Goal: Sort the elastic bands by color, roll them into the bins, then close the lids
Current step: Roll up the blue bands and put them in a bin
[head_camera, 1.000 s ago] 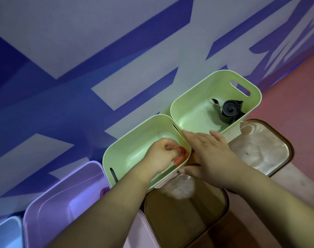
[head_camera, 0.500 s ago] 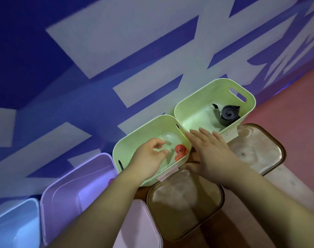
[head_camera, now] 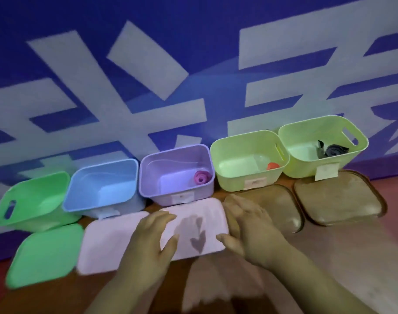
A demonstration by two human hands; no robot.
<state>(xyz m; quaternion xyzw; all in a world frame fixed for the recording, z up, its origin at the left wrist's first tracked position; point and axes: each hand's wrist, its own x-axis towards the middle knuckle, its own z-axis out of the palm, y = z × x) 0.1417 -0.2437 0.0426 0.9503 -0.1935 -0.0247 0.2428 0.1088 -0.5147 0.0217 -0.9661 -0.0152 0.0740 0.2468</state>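
Elastic bands, rolled, sit in three of the five open bins standing in a row against the blue wall [head_camera: 193,64]. The pink band [head_camera: 202,177] lies in the purple bin [head_camera: 170,171]. The orange band [head_camera: 272,166] is in the near pale green bin [head_camera: 234,155], and the dark grey band [head_camera: 331,150] is in the far pale green bin [head_camera: 306,137]. The green bin [head_camera: 34,200] is tilted; the blue bin [head_camera: 100,184] is beside it. All lids lie in front. The left hand [head_camera: 150,241] hovers flat, fingers straight, over the pink lids [head_camera: 193,225], gripping nothing. The right hand [head_camera: 250,225] is spread between the pink lid and a brown lid [head_camera: 275,207] and is also empty. Whether either hand touches a lid cannot be told through the blur.
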